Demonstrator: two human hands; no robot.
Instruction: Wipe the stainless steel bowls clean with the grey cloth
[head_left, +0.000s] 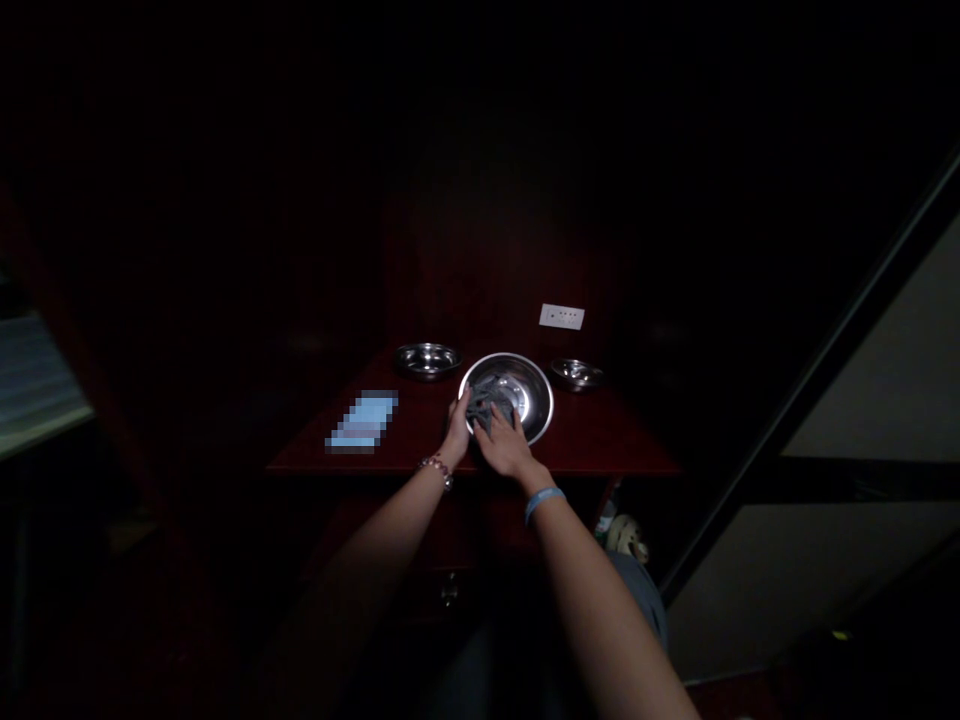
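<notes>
A large shiny metal bowl [536,385] is tilted toward me near the front of the dark red table. My left hand [457,432] grips its left rim, with the thumb side along the edge. Inside the bowl lies a bunched grey cloth [487,392]. My right hand [506,445] reaches over the near rim and presses its fingers onto this cloth, against the inner wall. The underside of the bowl and part of the cloth are hidden by my hands.
On the red table [600,440], a metal bowl [427,362] stands back left and a smaller metal bowl [577,375] back right. A blurred-out bright rectangle [364,420] lies at the left. A white socket panel [562,317] is on the back wall. A drawer knob [449,590] shows below.
</notes>
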